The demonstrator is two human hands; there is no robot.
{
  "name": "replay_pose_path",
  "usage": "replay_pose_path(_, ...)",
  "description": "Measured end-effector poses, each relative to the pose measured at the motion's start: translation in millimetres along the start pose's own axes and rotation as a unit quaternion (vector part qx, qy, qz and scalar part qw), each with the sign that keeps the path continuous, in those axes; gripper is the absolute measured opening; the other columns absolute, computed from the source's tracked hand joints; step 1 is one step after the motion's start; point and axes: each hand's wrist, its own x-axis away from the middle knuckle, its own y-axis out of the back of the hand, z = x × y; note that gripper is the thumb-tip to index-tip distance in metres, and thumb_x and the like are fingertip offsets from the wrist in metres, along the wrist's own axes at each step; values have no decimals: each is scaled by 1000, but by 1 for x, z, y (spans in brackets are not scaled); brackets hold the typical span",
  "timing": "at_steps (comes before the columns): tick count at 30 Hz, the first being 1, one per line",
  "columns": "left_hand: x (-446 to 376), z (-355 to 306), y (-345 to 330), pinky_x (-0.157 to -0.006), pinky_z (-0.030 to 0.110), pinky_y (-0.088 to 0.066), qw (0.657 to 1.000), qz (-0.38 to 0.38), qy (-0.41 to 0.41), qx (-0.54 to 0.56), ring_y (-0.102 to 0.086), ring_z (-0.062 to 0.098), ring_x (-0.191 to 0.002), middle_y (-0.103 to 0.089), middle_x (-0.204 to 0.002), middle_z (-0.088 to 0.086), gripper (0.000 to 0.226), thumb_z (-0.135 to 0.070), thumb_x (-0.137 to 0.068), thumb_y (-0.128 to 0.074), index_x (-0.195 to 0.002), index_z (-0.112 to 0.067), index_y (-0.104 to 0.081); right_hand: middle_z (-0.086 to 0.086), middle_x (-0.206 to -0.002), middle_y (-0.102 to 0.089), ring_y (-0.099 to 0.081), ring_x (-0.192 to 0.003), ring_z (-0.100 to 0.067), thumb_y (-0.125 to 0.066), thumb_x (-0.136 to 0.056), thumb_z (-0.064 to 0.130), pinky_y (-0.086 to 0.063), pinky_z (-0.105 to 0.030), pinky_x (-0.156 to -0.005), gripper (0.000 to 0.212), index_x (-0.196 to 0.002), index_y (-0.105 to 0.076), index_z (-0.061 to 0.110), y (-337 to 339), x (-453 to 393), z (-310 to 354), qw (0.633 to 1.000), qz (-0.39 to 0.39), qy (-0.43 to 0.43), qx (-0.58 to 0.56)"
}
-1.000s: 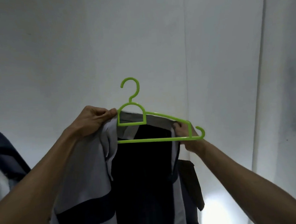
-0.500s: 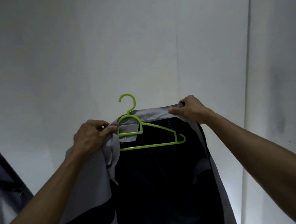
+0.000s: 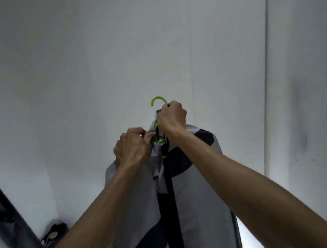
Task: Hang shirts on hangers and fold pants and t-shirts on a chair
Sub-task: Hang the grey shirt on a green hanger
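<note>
Both hands hold a grey shirt up before the white wall: left hand pinches its collar, right hand grips the green hanger at the neck.

Both arms of the person are bare from the hands down to the lower edge of the picture; no sleeve is visible on them. The left hand and the right hand wear no glove, ring, watch or bracelet on the wrists.
</note>
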Motion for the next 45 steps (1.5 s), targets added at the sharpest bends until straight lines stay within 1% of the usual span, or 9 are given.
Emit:
replay_pose_path(3, -11, 14, 4, -73, 34, -45, 997, -27, 58, 49, -66, 35, -98, -73, -99, 9, 38, -65, -81, -64, -89, -29, -76, -2, -83, -53, -49, -70, -18, -44, -104, 24, -34, -31, -61, 17, -103, -52, 9, -1, 26, -23, 997, 17, 73, -10)
replay_pose_path(8, -29, 30, 21, -68, 32, -49, 992, -32, 28, 120, -67, 24, -80, -73, -81, -4, 37, -66, -80, -64, -83, -32, -76, 1, -75, -64, -60, -64, -12, -61, -94, 46, -51, -28, -58, 33, -112, -59, 17, 13, 54, -73, 952, 192, 238, -30)
replay_pose_path(13, -47, 37, 44, -69, 39, -58, 982, -21, -24, 186, -69, 14, -72, -71, -68, -15, 28, -67, -76, -66, -79, -40, -74, -3, -114, -60, -54, -102, -16, -55, -98, 25, -50, -36, -86, 24, -120, -62, 18, 35, -8, -90, 966, -52, 245, 61)
replay_pose_path(17, -58, 39, 56, -71, 44, -59, 976, -11, -67, 206, -72, 15, -75, -72, -70, -17, 34, -71, -72, -66, -81, -40, -76, -1, -136, -52, -44, -127, -24, -45, -102, 41, -44, -47, -100, 38, -137, -51, 27, 48, -47, -87, 952, 35, 209, 220)
replay_pose_path(27, -62, 74, 64, -75, 50, -59, 972, 8, -82, 221, -73, 15, -78, -74, -74, -16, 41, -76, -68, -65, -82, -39, -77, 9, -88, -72, -61, -75, 11, -73, -91, 28, -43, -7, -65, 15, -101, -78, 18, 53, -43, -95, 964, 122, 235, 12)
replay_pose_path(33, -60, 78, 63, -76, 48, -59, 968, 16, -107, 228, -73, 13, -78, -75, -75, -15, 35, -69, -72, -65, -82, -39, -78, 4, -83, -76, -72, -82, -16, -77, -86, 39, -58, -32, -69, 18, -88, -80, 21, 51, -48, -66, 957, 208, 204, -5)
replay_pose_path(37, -56, 84, 61, -76, 48, -59, 967, 20, -110, 227, -73, 12, -79, -75, -76, -16, 34, -68, -72, -66, -82, -38, -78, 9, -80, -74, -67, -75, -1, -78, -84, 37, -53, -20, -64, 19, -86, -79, 19, 49, -43, -68, 963, 174, 203, -34)
replay_pose_path(41, -47, 83, 52, -76, 41, -58, 979, -9, -94, 181, -71, 12, -83, -74, -80, -17, 36, -69, -70, -64, -85, -39, -76, 10, -76, -63, -58, -70, -12, -65, -95, 38, -46, -29, -64, 20, -87, -61, 21, 39, -39, -66, 954, 89, 277, 68)
replay_pose_path(45, -43, 88, 47, -74, 40, -57, 982, -47, -91, 158, -71, 15, -85, -75, -83, -12, 37, -66, -74, -63, -88, -35, -77, -10, -78, -66, -59, -69, -34, -41, -97, 61, -48, -40, -62, 44, -90, -49, 18, 49, -41, -66, 895, 92, 360, 248)
